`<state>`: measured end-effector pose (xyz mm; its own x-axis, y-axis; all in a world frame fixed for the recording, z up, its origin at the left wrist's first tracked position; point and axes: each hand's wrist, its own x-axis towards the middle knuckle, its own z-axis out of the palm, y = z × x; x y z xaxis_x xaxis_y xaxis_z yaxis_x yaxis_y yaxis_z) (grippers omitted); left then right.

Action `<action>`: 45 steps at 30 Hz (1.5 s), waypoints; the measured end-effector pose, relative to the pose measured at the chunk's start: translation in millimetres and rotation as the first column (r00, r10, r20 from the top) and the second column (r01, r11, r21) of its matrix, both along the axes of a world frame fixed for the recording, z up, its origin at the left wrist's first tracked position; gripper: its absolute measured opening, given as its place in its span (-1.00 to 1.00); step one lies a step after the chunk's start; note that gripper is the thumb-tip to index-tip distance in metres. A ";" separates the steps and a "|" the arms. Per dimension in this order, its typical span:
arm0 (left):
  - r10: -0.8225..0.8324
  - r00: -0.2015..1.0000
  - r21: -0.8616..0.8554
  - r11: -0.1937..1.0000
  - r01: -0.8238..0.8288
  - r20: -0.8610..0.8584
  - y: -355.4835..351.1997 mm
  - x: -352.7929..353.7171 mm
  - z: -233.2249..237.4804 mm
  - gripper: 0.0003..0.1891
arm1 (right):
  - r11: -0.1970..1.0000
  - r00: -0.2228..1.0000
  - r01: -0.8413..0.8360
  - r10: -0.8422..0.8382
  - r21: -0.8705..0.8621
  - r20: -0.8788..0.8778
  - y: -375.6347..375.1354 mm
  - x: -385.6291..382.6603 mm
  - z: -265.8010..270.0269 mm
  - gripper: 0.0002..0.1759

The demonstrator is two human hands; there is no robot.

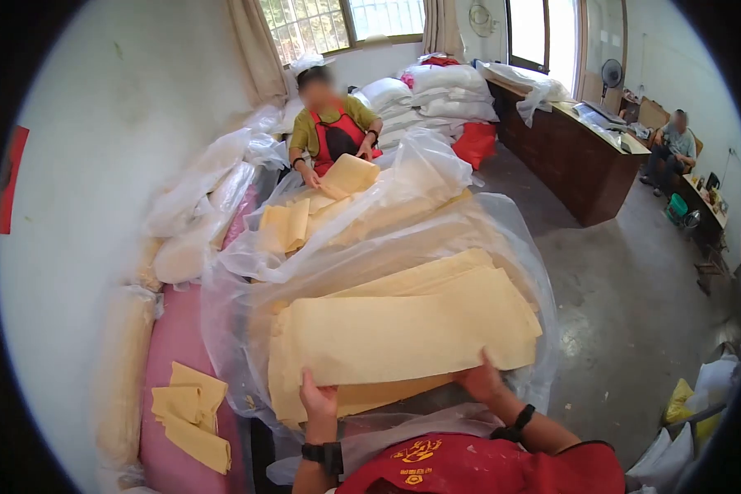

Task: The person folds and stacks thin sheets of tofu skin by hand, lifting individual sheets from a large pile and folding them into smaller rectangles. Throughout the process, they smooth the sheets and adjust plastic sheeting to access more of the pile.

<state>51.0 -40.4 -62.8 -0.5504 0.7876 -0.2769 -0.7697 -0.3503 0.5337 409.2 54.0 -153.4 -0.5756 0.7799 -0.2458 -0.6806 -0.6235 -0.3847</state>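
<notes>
My left hand [318, 398] grips the near left edge of a pale yellow, thin, flexible sheet [403, 333], thumb on top and fingers hidden beneath. Its near right edge is held by my right hand [482, 380] in the same way. The sheet is long and roughly rectangular, slightly bowed along the near side. Under and behind it lies a stack of similar yellow sheets [514, 288], its edges uneven. Clear plastic film [519, 230] surrounds the stack and bunches up on its far side.
Across the stack, a person in a red apron [337, 136] handles a folded yellow sheet [350, 174]. Loose folded pieces [191, 412] lie on a pink surface [160, 329] at left, beside plastic-wrapped bundles [128, 370]. White sacks [449, 86], a dark counter [564, 156] and a seated person [675, 144] are farther back.
</notes>
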 end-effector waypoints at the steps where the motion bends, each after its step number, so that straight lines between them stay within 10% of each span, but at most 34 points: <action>1: -0.029 0.999 -0.059 0.998 0.026 -0.043 -9.7 -12.5 -36.4 -0.63 | 0.970 0.974 0.224 -0.220 -0.093 0.044 1.6 2.2 37.1 -0.41; 3: -0.039 0.995 -0.134 0.991 0.027 -0.088 -23.3 -25.1 -75.3 -0.58 | 0.853 0.824 0.520 -0.489 -0.040 0.285 28.5 18.4 -4.8 -0.45; 7: 0.025 0.998 -0.138 0.990 -0.017 0.056 -28.8 -12.7 -75.6 -0.62 | 0.774 0.626 0.598 -0.612 0.206 0.484 71.7 24.1 -41.6 -0.49; 9: 0.036 0.998 -0.121 0.992 -0.031 0.043 -22.7 -12.4 -65.6 -0.61 | 0.768 0.008 -0.003 -0.640 0.640 0.768 92.8 21.7 -50.0 -0.46; 11: 0.087 0.979 -0.202 0.971 -0.124 -0.183 -14.3 -16.6 -68.0 -0.54 | 0.613 -0.264 -0.732 -0.658 0.298 0.705 56.5 -34.0 71.6 -0.36; 13: 0.065 0.951 -0.223 0.965 -0.137 -0.301 -5.7 -15.1 -51.2 -0.49 | 0.103 0.169 -0.785 -0.913 0.611 0.371 29.7 -77.8 86.7 -0.25; 15: 0.035 0.907 -0.243 0.958 -0.150 -0.420 0.5 -9.6 -31.7 -0.43 | -0.037 0.214 -0.905 -0.901 0.424 0.377 5.9 -109.6 79.6 -0.25; 18: -0.009 0.768 -0.237 0.953 -0.187 -0.640 6.5 8.1 -1.9 -0.43 | -0.155 0.271 -0.924 -0.910 0.349 0.313 -6.0 -128.5 20.5 -0.25; 23: -0.078 -0.128 -0.081 0.997 0.015 -0.989 17.0 49.6 -10.0 -0.36 | -0.140 0.316 -0.913 -0.837 0.383 0.447 -9.3 -121.8 42.8 -0.28; 26: -0.179 -0.318 -0.213 0.974 0.076 -0.931 37.6 86.9 -31.8 -0.24 | -0.228 0.255 -0.967 -0.883 0.113 0.395 7.7 -110.6 30.3 -0.32; 28: -0.218 -0.343 -0.257 0.964 0.073 -0.914 42.3 96.6 -50.3 -0.25 | 0.077 0.100 -0.951 -0.837 0.298 0.538 14.1 -97.3 59.7 -0.37; 32: -0.248 -0.486 -0.308 0.950 0.046 -0.838 47.3 110.3 -47.2 -0.26 | 0.328 -0.020 -0.749 -0.879 0.576 0.476 47.6 -51.0 67.6 -0.37; 34: -0.247 -0.549 -0.310 0.950 0.024 -0.799 52.6 112.1 -52.6 -0.25 | 0.547 0.144 -0.630 -0.615 0.551 0.775 62.1 -46.2 42.1 -0.37; 38: -0.270 -0.627 -0.378 0.925 0.043 -0.731 48.1 111.5 -43.9 -0.17 | 0.597 0.190 -0.586 -0.557 0.548 0.809 44.2 -62.8 33.2 -0.45; 40: -0.217 -0.624 -0.355 0.929 0.104 -0.751 41.1 109.3 -50.1 -0.13 | 0.910 0.446 -0.340 -0.066 0.237 0.893 28.6 -77.2 45.8 -0.53; 45: -0.084 -0.550 -0.274 0.922 0.272 -0.831 16.0 92.3 -61.4 -0.23 | 0.930 0.686 -0.363 0.227 0.055 0.692 7.5 -88.1 50.7 -0.66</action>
